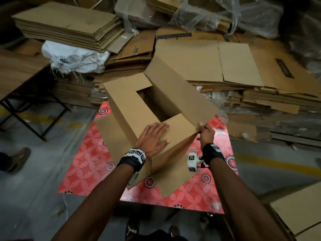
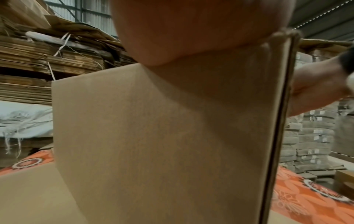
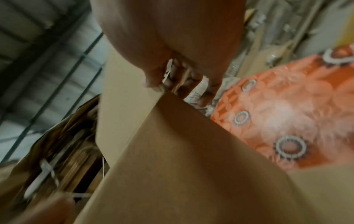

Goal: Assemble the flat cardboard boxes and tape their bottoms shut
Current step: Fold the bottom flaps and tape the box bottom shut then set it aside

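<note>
Head view shows a cardboard box (image 1: pixel 132 108) standing opened-up on a red patterned table (image 1: pixel 90 164), its upward end partly folded: a near flap (image 1: pixel 178 129) and a far flap (image 1: pixel 132 86) lie folded inward, with a dark rectangular gap between them. A long flap (image 1: pixel 178 87) on the right side stands raised and tilted outward, and another long flap (image 1: pixel 107 133) on the left hangs down toward the table.

The left hand (image 1: pixel 152 138) lies flat on the near flap, fingers straight and spread, palm pressing the cardboard; it grasps nothing. The right hand (image 1: pixel 205 133) pinches the near corner of the raised long flap, thumb on one face and fingers curled behind the other; the right wrist view shows those fingers (image 3: pixel 191 81) wrapped round the cardboard edge.

Beyond the table, stacks of flat cardboard boxes (image 1: pixel 208 66) are piled, with a further stack (image 1: pixel 66 23) at the upper left above a white woven sack (image 1: pixel 74 58). Clear plastic wrapping (image 1: pixel 225 13) covers bundles at the back. A dark-legged table (image 1: pixel 20 66) stands at left, and a brown shoe (image 1: pixel 19 159) is on the grey floor (image 1: pixel 34 197).
</note>
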The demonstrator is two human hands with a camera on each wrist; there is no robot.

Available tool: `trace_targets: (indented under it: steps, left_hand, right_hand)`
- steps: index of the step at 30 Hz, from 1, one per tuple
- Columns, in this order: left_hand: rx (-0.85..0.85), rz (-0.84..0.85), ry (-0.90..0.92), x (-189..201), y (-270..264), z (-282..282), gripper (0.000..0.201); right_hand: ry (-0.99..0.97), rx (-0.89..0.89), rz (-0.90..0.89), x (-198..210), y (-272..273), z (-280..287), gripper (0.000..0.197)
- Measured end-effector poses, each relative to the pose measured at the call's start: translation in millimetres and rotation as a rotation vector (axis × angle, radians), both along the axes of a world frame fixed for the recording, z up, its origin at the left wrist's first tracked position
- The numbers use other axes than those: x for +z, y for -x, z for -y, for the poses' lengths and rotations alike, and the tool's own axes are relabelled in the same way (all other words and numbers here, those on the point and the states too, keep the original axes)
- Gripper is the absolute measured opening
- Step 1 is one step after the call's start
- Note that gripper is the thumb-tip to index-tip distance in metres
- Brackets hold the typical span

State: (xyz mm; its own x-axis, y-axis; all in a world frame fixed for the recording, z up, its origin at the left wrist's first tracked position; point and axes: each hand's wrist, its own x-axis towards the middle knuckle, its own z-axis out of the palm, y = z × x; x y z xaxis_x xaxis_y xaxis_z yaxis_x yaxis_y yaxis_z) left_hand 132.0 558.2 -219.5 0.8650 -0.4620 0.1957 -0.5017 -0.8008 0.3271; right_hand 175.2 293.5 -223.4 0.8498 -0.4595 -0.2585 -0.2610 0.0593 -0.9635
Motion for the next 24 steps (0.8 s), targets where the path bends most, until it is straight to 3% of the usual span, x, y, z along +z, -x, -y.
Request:
trace_targets:
  steps: [4,10,11,14,19,24]
  left_hand:
    - [-0.002,-0.004,-0.074,-2.8,-2.5,0.0,0.063]
    - [0.007,-0.018,-0.069,-3.2,-3.7,0.9,0.062]
    - [0.007,-0.021,-0.065,-3.1,-4.0,1.0,0.062]
    - [0.013,-0.025,-0.057,-1.4,-6.5,2.0,0.061]
    - [0.039,0.013,-0.020,2.4,-13.5,6.2,0.056]
    - [0.046,-0.024,0.232,24.1,-28.1,16.6,0.049]
  right_hand:
    - [-0.214,-0.155,-0.144,-6.8,-13.1,-0.3,0.014]
    - [-0.283,-0.184,-0.216,-8.9,-7.8,3.1,0.013]
    - [-0.275,-0.194,-0.220,-10.2,-8.8,3.9,0.022]
    - [-0.130,-0.260,-0.180,-17.5,-10.7,-1.8,0.052]
    - [0.143,-0.149,-0.002,-14.3,12.7,-41.4,0.058]
    - [0.307,0.034,0.035,1.2,22.0,-49.2,0.084]
